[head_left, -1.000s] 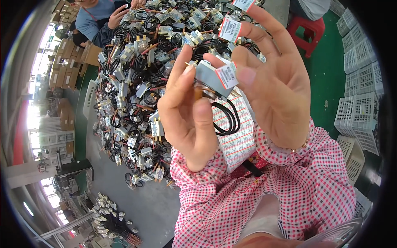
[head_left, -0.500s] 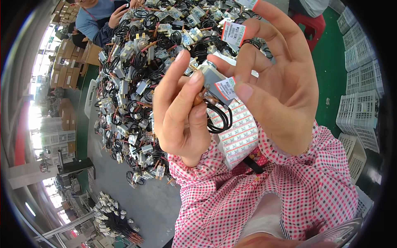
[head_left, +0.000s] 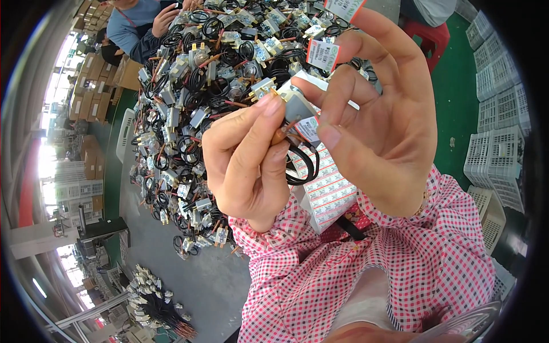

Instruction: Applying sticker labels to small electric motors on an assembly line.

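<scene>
A small grey capillary thermostat (head_left: 297, 107) with gold terminals and a looped black tube (head_left: 309, 166) is held up between my hands. My left hand (head_left: 246, 163) pinches it by its terminal end and copper-coloured part with thumb and fingers. My right hand (head_left: 394, 123) has its fingers curled round the other side; a fingertip touches the top end and the thumb lies by the white-and-red label (head_left: 309, 128) on its side. Two more such labels cling to other right fingertips, an upper label (head_left: 345, 7) and a lower label (head_left: 322, 54).
A big heap of similar thermostats (head_left: 189, 126) covers the grey table (head_left: 217, 280). Behind my hands is a label sheet (head_left: 331, 197). A bundle of black-tubed parts (head_left: 157, 303) lies lower left. Another person (head_left: 134, 31) sits across; white crates (head_left: 494, 160) line the right.
My left forefinger, raised before, has come down onto the terminal end. The thermostat has turned a little, and its label now shows less beside my right thumb.
</scene>
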Motion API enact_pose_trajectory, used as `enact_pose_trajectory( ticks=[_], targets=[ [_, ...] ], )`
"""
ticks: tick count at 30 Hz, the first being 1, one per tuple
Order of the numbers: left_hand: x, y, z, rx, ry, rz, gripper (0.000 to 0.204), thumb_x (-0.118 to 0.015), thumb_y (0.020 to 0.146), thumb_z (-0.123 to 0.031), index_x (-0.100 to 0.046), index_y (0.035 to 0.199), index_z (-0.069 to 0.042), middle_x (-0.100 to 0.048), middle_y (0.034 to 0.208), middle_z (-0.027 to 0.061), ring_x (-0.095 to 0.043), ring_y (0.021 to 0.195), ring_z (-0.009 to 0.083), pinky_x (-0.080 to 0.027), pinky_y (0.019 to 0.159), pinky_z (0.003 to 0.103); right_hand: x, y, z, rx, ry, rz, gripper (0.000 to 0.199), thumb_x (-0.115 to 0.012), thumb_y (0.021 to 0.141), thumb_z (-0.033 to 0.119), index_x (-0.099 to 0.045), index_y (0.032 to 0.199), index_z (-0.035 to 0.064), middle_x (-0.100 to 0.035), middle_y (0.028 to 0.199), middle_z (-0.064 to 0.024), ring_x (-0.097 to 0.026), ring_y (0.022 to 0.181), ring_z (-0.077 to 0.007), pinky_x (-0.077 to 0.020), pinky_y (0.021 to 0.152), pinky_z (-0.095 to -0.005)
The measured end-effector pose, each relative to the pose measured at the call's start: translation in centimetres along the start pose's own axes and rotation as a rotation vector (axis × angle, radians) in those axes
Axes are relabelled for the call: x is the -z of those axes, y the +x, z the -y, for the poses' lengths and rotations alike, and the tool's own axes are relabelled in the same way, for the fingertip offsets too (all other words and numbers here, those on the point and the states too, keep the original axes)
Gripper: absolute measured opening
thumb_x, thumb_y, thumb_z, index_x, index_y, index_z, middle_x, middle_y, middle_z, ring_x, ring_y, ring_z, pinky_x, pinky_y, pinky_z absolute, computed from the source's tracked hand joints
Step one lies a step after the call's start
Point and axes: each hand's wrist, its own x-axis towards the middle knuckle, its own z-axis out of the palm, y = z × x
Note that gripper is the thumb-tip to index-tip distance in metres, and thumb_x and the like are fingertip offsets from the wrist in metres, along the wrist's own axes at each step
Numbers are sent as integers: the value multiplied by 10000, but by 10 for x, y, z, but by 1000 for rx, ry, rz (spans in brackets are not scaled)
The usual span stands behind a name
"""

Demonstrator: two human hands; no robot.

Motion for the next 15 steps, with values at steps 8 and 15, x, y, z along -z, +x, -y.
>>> enact_pose_trajectory(
  ticks=[8, 15],
  targets=[
    [2, 1, -3, -11, 24, 5, 229, -636, 780, -73, -650, 990, 17, -623, 966, 160, -580, 772, 205, -479, 681, 291, 0, -1, -1, 50, -80, 41, 739, -571, 722, -124, -211, 1359, -23, -381, 1197, -118, -529, 796, -110, -429, 958, -396],
    [1, 1, -3, 12, -9, -9, 222, -631, 789, -81, -649, 986, 20, -623, 964, 158, -577, 770, 201, -476, 677, 287, 4, -3, 1, 101, -157, 68, 738, -569, 719, -119, -211, 1357, -30, -380, 1203, -119, -526, 784, -100, -432, 957, -393]
  ],
)
